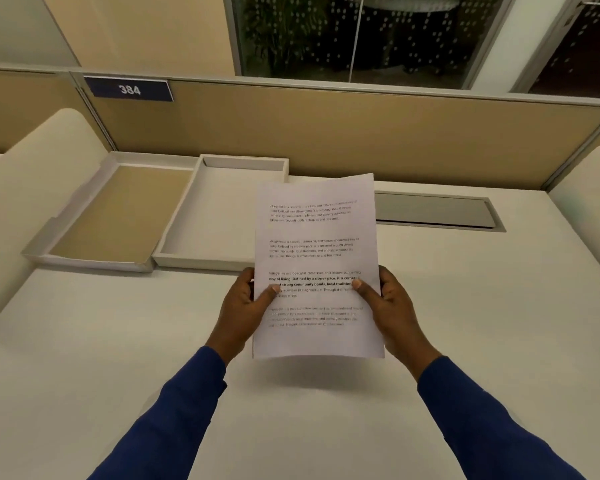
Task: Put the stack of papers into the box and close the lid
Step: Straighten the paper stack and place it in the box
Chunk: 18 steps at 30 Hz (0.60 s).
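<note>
A stack of white printed papers (317, 237) is held up above the desk, tilted toward me. My left hand (245, 303) grips its left edge and my right hand (390, 306) grips its right edge, thumbs on the printed face. Behind and to the left, the white box (222, 216) lies open on the desk, its right part hidden by the papers. Its lid (115, 213), white with a tan inner face, lies flat to the left, joined along the box's left side.
The white desk (118, 358) is bounded at the back by a tan partition (326, 133) with a "384" sign (129, 89). A grey cable hatch (437, 211) is set in the desk at the right. Rounded cream dividers (32, 188) stand at both sides.
</note>
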Tool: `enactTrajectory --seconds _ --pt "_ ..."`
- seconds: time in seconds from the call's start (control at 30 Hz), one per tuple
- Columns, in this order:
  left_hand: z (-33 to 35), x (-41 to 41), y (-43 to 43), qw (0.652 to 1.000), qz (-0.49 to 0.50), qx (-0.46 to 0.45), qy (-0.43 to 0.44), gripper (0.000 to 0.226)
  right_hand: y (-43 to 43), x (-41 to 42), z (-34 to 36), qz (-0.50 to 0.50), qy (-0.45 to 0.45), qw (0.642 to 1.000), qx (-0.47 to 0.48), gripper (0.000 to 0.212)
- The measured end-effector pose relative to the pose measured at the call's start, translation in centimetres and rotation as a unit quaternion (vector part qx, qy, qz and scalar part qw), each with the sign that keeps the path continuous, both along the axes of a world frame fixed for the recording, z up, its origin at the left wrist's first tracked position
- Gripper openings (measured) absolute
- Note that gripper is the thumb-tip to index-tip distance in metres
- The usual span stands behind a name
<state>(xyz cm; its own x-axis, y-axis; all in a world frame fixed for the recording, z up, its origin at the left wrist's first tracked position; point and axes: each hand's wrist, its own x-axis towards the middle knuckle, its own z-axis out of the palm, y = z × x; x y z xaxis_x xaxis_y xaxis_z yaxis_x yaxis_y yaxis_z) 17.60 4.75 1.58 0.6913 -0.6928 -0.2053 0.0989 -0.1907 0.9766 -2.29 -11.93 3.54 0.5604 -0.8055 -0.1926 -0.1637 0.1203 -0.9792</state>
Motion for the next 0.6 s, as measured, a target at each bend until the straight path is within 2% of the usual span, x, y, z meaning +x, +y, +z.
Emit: enactTrajectory --seconds 0.1,0.2,0.47,0.6 --pt "0.8 5.7 0.1 0.997 -0.007 0.011 0.079 0.033 0.1 5.6 0.0 -0.012 -0.011 0.999 0.051 0.03" --pt "1.3 10.7 0.2 0.992 -0.023 0.048 0.118 0.036 -0.2 10.7 -0.1 -0.02 -0.01 0.996 0.09 0.031" --pt "0.3 20.7 -0.7 0.985 -0.02 0.14 0.102 0.037 -2.6 22.3 -0.8 -0.032 0.012 0.987 0.16 0.02" --pt "-0.4 24.5 -2.2 0.983 -0.008 0.16 0.09 0.031 -3.7 26.7 -1.3 -0.019 0.043 0.985 0.165 0.033"
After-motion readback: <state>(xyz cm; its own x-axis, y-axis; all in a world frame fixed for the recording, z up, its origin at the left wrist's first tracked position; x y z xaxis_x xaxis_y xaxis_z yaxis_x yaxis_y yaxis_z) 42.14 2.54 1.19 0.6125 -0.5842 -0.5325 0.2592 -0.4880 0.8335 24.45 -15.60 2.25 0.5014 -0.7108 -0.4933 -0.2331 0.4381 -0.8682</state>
